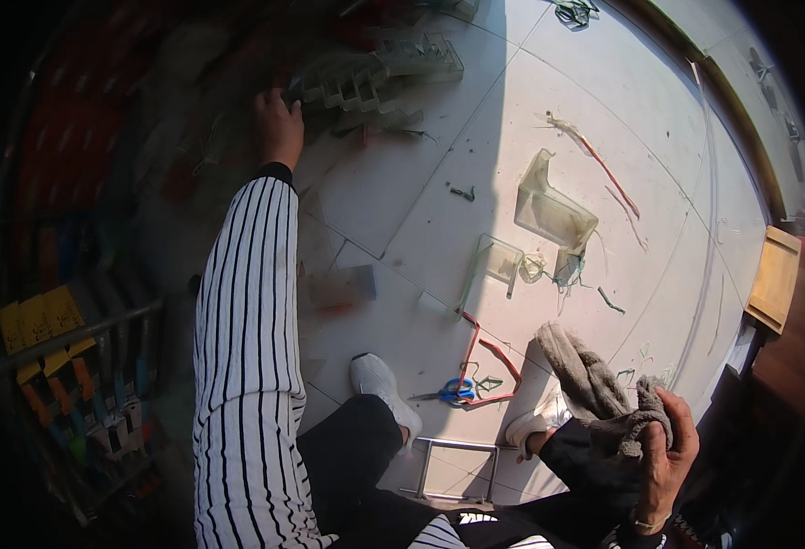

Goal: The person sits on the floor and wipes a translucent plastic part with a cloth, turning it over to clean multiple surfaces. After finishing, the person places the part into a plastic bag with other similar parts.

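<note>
Clear plastic grid rack lies on the tiled floor, long side stretching right from the left hand whose grip curls on its end; right hand clutches a grey rag.

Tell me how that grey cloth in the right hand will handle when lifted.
The grey cloth is probably floppy: it droops in folds from the right hand. It looks thick and textured, so likely easy to grip. It seems light, since one hand holds it bunched.

floor: pale tiles | on it: clear plastic trays, blue scissors, strap scraps
</note>
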A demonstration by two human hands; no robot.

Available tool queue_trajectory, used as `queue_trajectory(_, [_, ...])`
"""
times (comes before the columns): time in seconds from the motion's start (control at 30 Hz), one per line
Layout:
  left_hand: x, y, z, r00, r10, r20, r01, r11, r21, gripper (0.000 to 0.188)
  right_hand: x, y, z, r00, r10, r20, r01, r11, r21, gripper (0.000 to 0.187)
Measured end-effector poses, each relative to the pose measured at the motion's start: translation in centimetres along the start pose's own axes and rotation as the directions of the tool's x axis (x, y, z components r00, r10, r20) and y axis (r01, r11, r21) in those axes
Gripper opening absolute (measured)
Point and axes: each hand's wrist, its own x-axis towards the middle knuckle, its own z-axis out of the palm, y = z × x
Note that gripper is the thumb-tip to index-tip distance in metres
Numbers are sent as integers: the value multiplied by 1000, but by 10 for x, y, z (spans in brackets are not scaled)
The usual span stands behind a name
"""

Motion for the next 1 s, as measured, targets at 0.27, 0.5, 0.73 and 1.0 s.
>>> queue_trajectory(0.27, [44, 63, 33, 994, 105, 7, -105, 982, 159, 58, 2, -14, 11, 996, 26, -85, -19, 996, 86, 32])
queue_trajectory(0.5, [64, 98, 32, 930, 157, 332, -262, 917, 300, 76, -8, -8, 7, 995, 77, -61, -69, 991, 115, 31])
queue_trajectory(0.73, [50, 115, 39, 928, 169, 333, -317, 829, 460, 54, -7, 5, 1, 995, 86, 48, -91, 990, 111, 34])
queue_trajectory(1.0, [56, 120, 20, 917, 397, -24, -384, 900, 207, 50, -16, -2, 7, 983, 123, -135, -120, 992, 34, 39])
